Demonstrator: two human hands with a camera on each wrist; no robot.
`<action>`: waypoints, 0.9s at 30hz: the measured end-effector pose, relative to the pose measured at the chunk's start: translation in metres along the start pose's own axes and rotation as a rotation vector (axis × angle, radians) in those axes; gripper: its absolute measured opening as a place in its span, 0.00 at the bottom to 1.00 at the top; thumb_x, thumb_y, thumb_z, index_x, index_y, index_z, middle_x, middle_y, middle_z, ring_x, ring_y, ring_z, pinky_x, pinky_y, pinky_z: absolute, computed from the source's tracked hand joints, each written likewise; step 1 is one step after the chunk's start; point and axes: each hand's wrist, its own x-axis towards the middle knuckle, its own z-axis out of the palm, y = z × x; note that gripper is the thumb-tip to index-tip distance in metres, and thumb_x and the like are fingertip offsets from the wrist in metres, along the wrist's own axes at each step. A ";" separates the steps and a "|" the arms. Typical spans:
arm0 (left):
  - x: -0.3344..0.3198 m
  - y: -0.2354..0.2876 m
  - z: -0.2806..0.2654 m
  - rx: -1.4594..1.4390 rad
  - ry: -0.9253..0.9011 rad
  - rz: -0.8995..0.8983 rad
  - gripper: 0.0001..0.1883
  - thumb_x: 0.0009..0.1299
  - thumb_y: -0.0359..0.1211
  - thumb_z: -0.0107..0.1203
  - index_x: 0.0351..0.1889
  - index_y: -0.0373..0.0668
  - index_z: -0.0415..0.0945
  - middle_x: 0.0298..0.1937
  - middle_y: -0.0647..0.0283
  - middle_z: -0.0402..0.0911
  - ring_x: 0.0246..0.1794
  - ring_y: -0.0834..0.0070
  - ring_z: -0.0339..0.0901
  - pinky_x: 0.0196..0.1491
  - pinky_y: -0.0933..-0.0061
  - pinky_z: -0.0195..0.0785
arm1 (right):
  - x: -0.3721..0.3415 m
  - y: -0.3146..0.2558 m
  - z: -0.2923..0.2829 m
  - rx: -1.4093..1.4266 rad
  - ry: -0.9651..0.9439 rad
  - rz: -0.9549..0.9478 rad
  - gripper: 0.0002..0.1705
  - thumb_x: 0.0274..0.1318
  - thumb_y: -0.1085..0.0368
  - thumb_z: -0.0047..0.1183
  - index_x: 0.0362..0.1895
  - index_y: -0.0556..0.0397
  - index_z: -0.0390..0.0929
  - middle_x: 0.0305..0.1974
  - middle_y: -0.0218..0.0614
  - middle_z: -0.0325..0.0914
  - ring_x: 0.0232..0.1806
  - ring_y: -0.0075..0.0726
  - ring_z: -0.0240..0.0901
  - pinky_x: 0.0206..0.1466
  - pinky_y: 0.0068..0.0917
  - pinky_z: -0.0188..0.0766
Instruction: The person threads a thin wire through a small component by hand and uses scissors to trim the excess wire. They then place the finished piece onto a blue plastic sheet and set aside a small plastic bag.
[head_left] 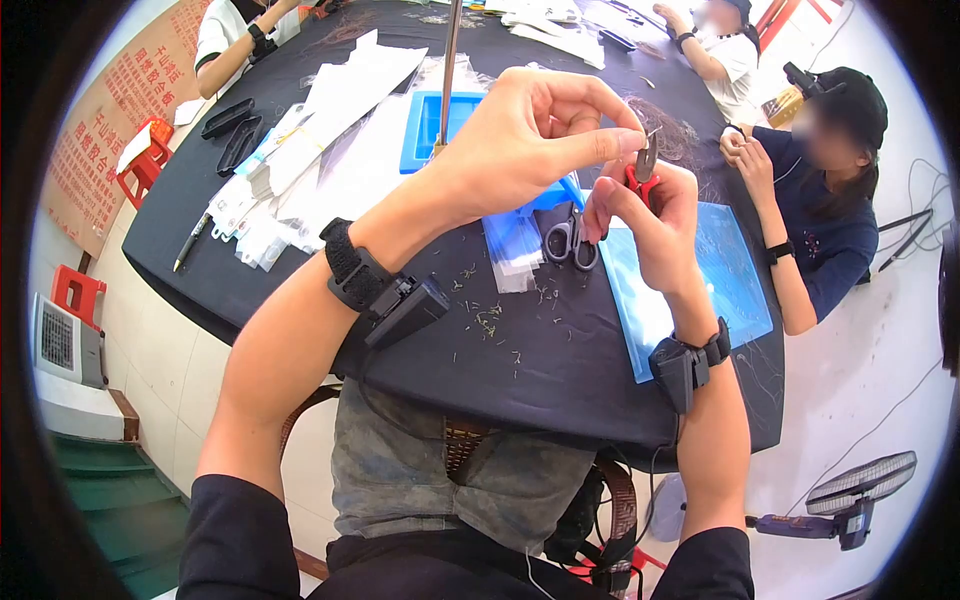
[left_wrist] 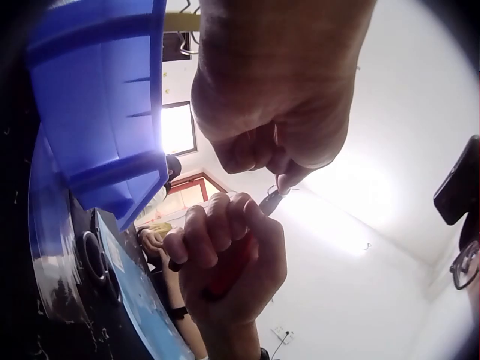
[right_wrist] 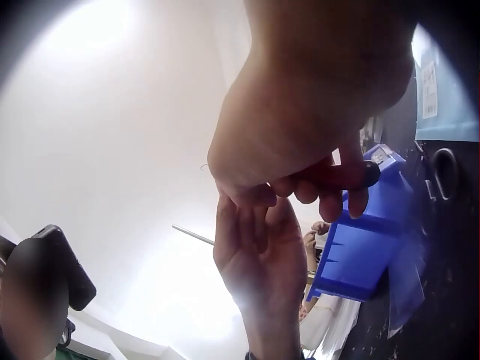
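Fingers of the right hand (head_left: 665, 238) curl around the pliers (head_left: 646, 165), likely to steady the nose. At the pliers' tip, the left hand's (head_left: 528, 130) thumb and forefinger pinch together, seemingly holding a tiny piece (head_left: 655, 131), too small to identify, in line. Scissors (head_left: 572, 243) lie below the pliers, probably for easy reach.

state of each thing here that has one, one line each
left hand, pinching a tiny piece
right hand, gripping the pliers
pliers, held, jaws too small to tell
scissors, lying on the table
blue folder, lying flat
fan, cannot tell whether running
ceiling light, lit
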 end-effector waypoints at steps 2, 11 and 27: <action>0.001 -0.001 0.000 0.007 0.003 0.010 0.10 0.76 0.32 0.63 0.49 0.36 0.84 0.39 0.67 0.86 0.38 0.86 0.81 0.44 0.81 0.74 | 0.000 -0.001 0.002 -0.006 0.019 0.003 0.12 0.66 0.68 0.58 0.27 0.55 0.73 0.20 0.30 0.77 0.22 0.21 0.74 0.26 0.20 0.65; 0.000 -0.001 0.000 0.030 0.011 0.011 0.10 0.75 0.32 0.63 0.49 0.36 0.84 0.41 0.68 0.86 0.40 0.88 0.79 0.45 0.82 0.72 | -0.001 -0.002 0.003 -0.080 0.065 0.031 0.16 0.66 0.67 0.60 0.23 0.54 0.72 0.18 0.26 0.73 0.19 0.16 0.68 0.22 0.19 0.59; -0.001 0.002 0.002 -0.042 0.043 -0.013 0.10 0.76 0.35 0.63 0.49 0.40 0.84 0.32 0.77 0.78 0.31 0.93 0.68 0.33 0.86 0.58 | 0.002 0.010 -0.002 -0.241 0.220 -0.130 0.11 0.66 0.67 0.62 0.31 0.57 0.78 0.28 0.27 0.77 0.28 0.15 0.69 0.31 0.17 0.64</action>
